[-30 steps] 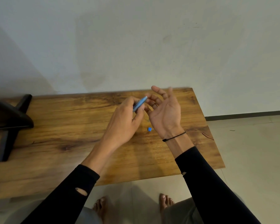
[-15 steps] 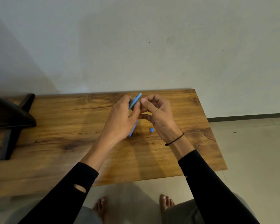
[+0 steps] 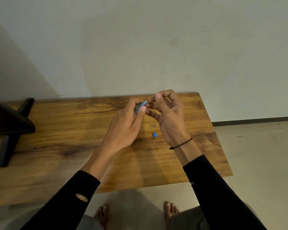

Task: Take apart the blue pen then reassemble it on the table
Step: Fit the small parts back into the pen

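Pinching blue pen (image 3: 140,107) in left hand (image 3: 123,128) fingers (image 3: 142,112), right hand (image 3: 169,117) touching its tip

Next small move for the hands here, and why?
Probably pull the right hand away from the blue pen to draw the pinched part out. The left hand holds the barrel, the right fingertips pinch at its upper end, and a small blue piece and a small grey piece already lie on the table.

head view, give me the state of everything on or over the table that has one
blue pen barrel: held up off the table, tilted, pinched in the left hand
right hand: fingertips pinched together at the barrel's upper end; what they hold is hidden
small blue piece: loose on the wooden table
small grey piece: loose on the table, apart from the blue one
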Available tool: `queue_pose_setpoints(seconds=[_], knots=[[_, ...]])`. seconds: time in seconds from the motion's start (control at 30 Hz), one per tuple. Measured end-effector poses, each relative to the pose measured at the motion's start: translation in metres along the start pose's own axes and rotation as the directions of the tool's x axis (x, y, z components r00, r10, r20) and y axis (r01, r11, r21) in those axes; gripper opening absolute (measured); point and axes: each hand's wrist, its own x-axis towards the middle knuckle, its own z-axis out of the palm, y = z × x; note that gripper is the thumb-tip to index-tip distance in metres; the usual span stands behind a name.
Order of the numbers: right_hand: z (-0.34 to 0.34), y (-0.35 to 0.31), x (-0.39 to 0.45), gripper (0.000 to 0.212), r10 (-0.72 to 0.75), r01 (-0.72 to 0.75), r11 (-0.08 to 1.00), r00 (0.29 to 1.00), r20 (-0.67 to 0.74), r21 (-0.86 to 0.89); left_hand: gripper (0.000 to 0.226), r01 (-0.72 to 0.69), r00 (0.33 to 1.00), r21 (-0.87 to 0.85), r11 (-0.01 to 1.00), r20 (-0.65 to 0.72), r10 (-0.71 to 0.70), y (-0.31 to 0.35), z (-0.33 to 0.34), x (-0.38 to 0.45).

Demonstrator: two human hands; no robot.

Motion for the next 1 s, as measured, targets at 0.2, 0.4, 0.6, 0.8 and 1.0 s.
queue_pose_setpoints(seconds=[0.2,0.4,0.6,0.8,1.0], knots=[[-0.0003,-0.0003,0.0002,0.002,-0.088,0.089,0.994,0.996,0.027,-0.060,0.043,-0.040,0.999,0.108,0.993,0.032,0.037,0.0019,-0.0035,-0.0002],[-0.0002,-0.0004,0.0002,0.004,-0.117,0.119,0.992,0.992,0.042,-0.050,0.035,-0.049,0.999,0.110,0.993,0.007,0.048,0.0006,-0.0030,0.0003],[-0.0011,0.0018,0.0010,0.003,-0.124,0.127,0.990,0.991,0.043,-0.062,0.034,-0.054,0.998,0.130,0.990,0.019,0.052,-0.0009,-0.0019,-0.0001],[-0.0024,0.0042,0.0018,0.003,-0.124,0.127,0.990,0.991,0.040,-0.067,0.039,-0.046,0.999,0.145,0.988,0.015,0.045,0.0015,-0.0031,0.0001],[-0.0020,0.0044,0.0017,0.004,-0.128,0.131,0.990,0.990,0.056,-0.059,0.041,-0.051,0.999,0.134,0.990,0.017,0.049,0.0014,-0.0038,0.0004]])
